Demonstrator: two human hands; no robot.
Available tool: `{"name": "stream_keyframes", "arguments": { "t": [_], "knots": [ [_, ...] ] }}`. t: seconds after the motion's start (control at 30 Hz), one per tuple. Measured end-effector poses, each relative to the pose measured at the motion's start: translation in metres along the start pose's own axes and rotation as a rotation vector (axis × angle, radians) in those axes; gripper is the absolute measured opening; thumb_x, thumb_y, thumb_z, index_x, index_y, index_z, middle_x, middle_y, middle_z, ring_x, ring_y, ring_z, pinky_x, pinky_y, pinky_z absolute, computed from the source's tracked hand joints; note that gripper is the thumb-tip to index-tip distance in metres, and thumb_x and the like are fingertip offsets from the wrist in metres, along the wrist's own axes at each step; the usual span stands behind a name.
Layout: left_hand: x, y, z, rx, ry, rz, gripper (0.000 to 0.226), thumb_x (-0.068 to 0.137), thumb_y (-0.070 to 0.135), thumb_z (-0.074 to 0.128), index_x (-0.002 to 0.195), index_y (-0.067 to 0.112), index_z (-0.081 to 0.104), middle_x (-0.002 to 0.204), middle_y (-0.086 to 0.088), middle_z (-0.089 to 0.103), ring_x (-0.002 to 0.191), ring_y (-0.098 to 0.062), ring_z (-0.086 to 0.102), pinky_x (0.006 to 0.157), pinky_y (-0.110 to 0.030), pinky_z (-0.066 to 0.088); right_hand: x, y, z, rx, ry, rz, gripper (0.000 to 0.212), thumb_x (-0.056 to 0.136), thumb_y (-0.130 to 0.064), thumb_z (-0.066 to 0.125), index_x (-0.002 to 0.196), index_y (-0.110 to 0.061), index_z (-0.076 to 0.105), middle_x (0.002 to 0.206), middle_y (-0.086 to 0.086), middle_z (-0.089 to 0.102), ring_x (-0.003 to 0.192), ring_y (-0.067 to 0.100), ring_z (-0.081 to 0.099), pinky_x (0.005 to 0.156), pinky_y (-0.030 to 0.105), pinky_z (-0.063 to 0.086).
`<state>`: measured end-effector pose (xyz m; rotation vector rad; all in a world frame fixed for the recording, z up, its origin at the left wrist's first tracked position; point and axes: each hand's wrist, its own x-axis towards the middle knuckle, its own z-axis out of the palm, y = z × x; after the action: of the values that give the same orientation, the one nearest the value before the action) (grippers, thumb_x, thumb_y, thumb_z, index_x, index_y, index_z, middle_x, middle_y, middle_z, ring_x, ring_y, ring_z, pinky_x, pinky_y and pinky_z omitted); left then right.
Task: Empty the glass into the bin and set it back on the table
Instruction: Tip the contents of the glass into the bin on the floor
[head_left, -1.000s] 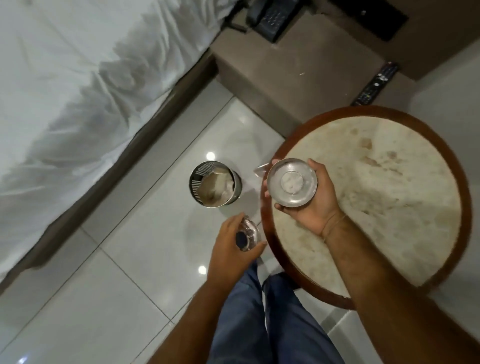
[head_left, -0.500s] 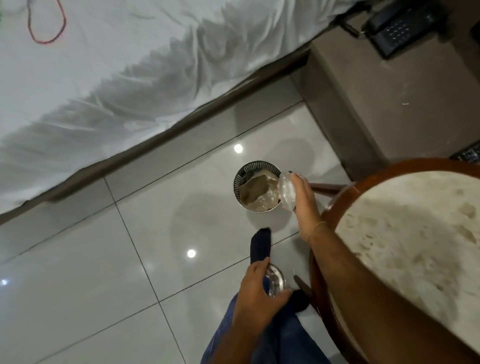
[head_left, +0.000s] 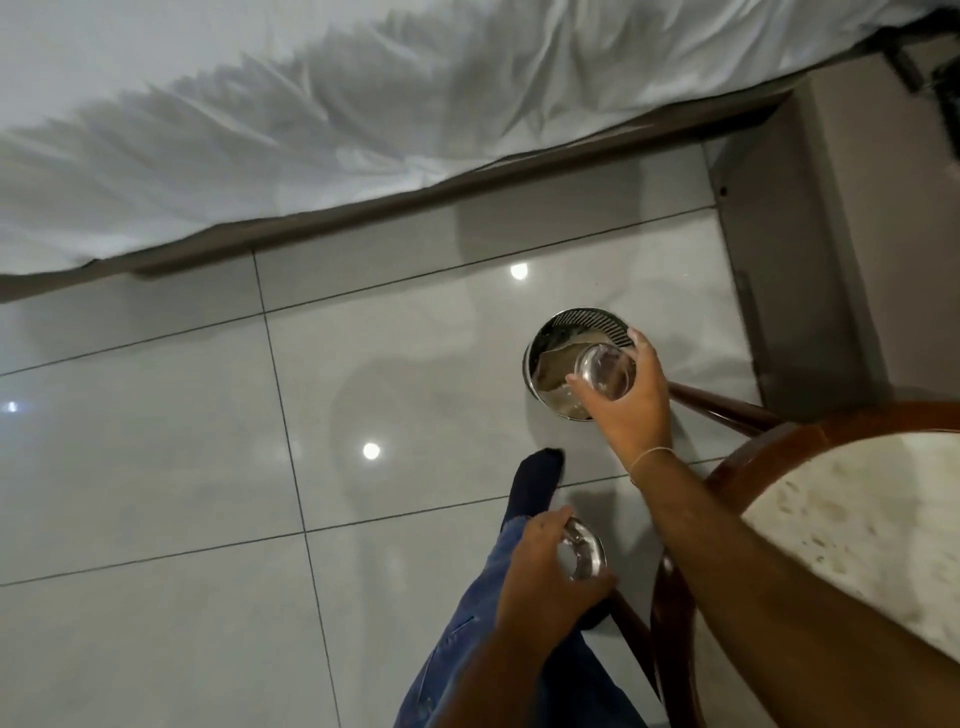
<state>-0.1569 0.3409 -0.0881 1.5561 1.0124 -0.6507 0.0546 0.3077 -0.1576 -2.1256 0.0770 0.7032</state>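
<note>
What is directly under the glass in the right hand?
The metal bin, with brownish waste inside. The right hand and glass cover its near-right part.

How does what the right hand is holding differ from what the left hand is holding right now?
The right hand holds a clear glass out over the metal bin on the floor; the left hand holds a shiny metal lid low, near the person's leg. The glass is transparent, showing the bin through it; the lid is opaque and reflective. The glass is gripped round its side, the lid by its edge. Both are round and held off the table.
</note>
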Motion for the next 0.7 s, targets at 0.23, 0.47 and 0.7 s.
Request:
{"name": "stream_keyframes", "arguments": {
  "t": [0.23,0.47,0.7],
  "knots": [
    [0.004,0.004,-0.015,-0.009,0.039,0.011,0.090,0.082,0.041,0.090,0.158,0.028,0.043,0.152,0.006,0.050,0.138,-0.016,0.053,0.117,-0.038,0.047,-0.003,0.001,0.006,-0.198,0.092,-0.140,0.089,0.075,-0.058,0.089,0.149,-0.030,0.048,0.149,0.003,0.060,0.137,0.028,0.053,0.110,0.047,0.055],
    [0.009,-0.003,-0.019,0.040,0.015,0.020,0.095,0.080,0.044,0.090,0.160,0.027,0.041,0.153,0.007,0.050,0.138,-0.013,0.051,0.115,-0.029,0.046,-0.005,0.007,0.011,-0.318,0.148,-0.178,0.081,0.075,-0.053,0.092,0.138,-0.021,0.053,0.139,0.007,0.065,0.129,0.033,0.056,0.102,0.056,0.059],
    [0.014,-0.005,-0.018,0.023,-0.029,-0.037,0.090,0.078,0.035,0.093,0.154,0.025,0.046,0.143,0.008,0.057,0.130,-0.016,0.062,0.108,-0.029,0.052,-0.008,0.008,0.012,-0.368,0.160,-0.195,0.081,0.075,-0.049,0.093,0.140,-0.017,0.055,0.138,0.009,0.065,0.129,0.035,0.055,0.104,0.055,0.056]
  ]
}}
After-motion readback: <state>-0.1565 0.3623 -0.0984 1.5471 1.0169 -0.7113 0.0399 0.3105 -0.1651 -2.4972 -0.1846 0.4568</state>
